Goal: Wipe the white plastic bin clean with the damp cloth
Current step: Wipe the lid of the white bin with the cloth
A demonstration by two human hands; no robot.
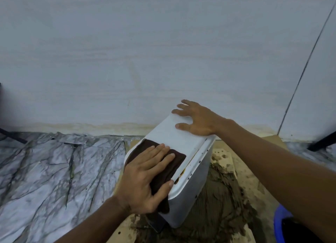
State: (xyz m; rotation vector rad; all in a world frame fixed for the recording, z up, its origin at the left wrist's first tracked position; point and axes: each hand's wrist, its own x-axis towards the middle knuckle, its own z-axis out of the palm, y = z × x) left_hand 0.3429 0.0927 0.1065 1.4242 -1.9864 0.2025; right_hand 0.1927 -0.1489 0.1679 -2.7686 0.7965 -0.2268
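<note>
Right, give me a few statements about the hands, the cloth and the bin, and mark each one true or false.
1. The left hand presses a dark brown cloth flat on the white bin. True.
2. The right hand also holds the cloth. False: it rests bare on the bin's far end, apart from the cloth.
3. A brown stain shows in the groove just right of the cloth. True.
4. The bin stands on the marble-patterned floor. False: it stands on stained cardboard beside that floor.
5. The cloth covers the whole top of the bin. False: only the near part is covered.
</note>
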